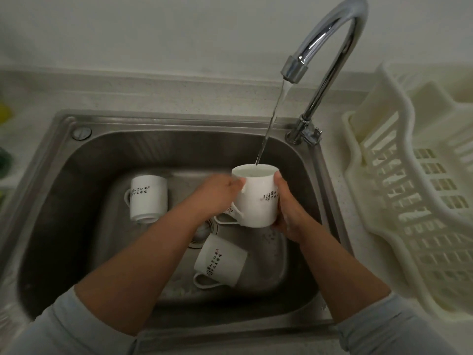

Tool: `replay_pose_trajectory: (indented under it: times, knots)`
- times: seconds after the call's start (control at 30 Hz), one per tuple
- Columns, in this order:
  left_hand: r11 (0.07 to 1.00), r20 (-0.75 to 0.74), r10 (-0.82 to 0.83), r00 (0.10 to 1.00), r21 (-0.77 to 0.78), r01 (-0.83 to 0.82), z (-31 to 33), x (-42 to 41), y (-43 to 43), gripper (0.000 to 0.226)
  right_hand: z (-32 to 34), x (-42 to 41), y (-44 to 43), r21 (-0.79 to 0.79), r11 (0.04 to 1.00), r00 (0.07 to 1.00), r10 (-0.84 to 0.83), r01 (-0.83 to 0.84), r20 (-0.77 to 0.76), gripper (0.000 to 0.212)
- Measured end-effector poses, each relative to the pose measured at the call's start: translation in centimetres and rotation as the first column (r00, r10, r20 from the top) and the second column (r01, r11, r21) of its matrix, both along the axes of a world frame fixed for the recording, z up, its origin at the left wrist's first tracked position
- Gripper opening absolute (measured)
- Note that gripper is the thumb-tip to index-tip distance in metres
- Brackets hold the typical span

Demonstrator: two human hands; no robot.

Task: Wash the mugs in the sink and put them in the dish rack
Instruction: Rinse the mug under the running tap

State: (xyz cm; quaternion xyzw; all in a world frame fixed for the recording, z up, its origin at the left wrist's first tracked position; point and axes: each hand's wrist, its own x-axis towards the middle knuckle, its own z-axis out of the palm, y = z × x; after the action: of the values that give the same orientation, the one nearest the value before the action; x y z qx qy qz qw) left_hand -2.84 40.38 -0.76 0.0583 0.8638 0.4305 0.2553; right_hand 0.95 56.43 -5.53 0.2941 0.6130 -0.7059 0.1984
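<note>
I hold a white mug (256, 198) with black lettering upright under the running tap (330, 44). Water streams into its open top. My right hand (289, 213) grips the mug's right side and base. My left hand (217, 193) is blurred and touches the mug's left rim by the handle. A second white mug (147, 198) stands upside down at the sink's left. A third mug (220, 262) lies on its side near the drain. Part of another mug (226, 216) shows behind the held one. The cream plastic dish rack (414, 190) sits to the right of the sink.
The steel sink (76, 175) is set into a pale speckled counter. A round drain (202, 231) lies in the middle of the basin. Green and yellow objects (3, 139) show at the far left edge.
</note>
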Motion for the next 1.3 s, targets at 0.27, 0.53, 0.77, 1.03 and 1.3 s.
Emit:
replay_pose_trajectory:
  times: [0.27, 0.53, 0.77, 1.03, 1.3]
  knots:
    - [0.671, 0.253, 0.481, 0.84, 0.51, -0.538, 0.7, 0.1, 2.0, 0.032, 1.0, -2.0, -1.8, -0.05, 0.994, 0.988, 0.105, -0.1, 0.113, 0.079]
    - [0.447, 0.458, 0.557, 0.693, 0.538, -0.715, 1.7, -1.3, 3.0, 0.013, 4.4, -6.7, -3.2, 0.41, 0.911, 0.997, 0.071, -0.049, -0.039, 0.068]
    - [0.407, 0.412, 0.63, 0.659, 0.548, -0.731, 1.9, -3.3, 3.0, 0.013, 3.8, -7.0, -5.3, 0.731, 0.674, 0.922, 0.34, -0.102, -0.186, 0.057]
    - [0.391, 0.443, 0.616, 0.651, 0.546, -0.741, 2.1, -3.7, 4.3, 0.015, 3.6, -6.2, -5.3, 0.861, 0.507, 0.903, 0.387, -0.04, -0.187, 0.057]
    - [0.425, 0.413, 0.622, 0.665, 0.535, -0.73, 2.4, -3.4, 4.2, 0.013, 3.2, -7.4, -3.9, 0.815, 0.577, 0.888, 0.398, -0.047, -0.231, 0.049]
